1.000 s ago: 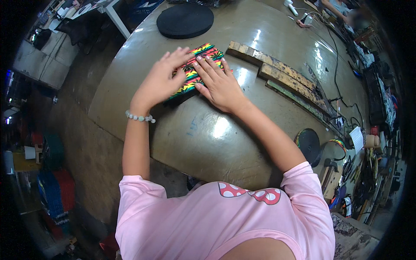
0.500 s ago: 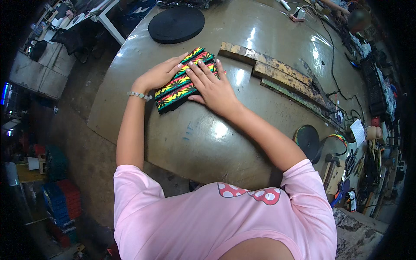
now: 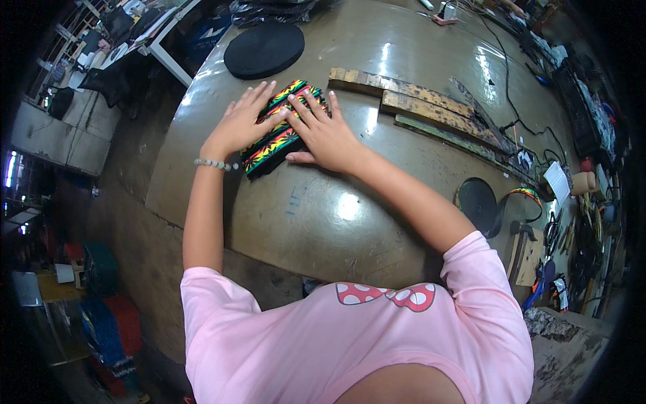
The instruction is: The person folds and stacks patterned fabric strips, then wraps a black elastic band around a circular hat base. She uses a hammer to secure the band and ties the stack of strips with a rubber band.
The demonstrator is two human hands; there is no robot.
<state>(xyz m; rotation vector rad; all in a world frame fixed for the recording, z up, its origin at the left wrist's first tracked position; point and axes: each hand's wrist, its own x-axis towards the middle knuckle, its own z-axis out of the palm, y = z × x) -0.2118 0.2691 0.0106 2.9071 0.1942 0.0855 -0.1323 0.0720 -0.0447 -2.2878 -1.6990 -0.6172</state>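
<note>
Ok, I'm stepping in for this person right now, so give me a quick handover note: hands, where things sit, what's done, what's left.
Left hand: flat, palm down on the left part of the striped fabric stack, nothing gripped.
Right hand: flat on the stack's right part, fingers spread.
The stack, in red, yellow, green and black, lies on the worn round table, below the black disc and left of the wooden strips.
Done: fabric lies gathered in one pile under both palms.
Left: cannot tell from this view.

Both hands (image 3: 282, 128) flat on striped fabric (image 3: 272, 145) atop table (image 3: 323, 222), round pad (image 3: 264, 50) behind, planks (image 3: 417, 101) right.
</note>
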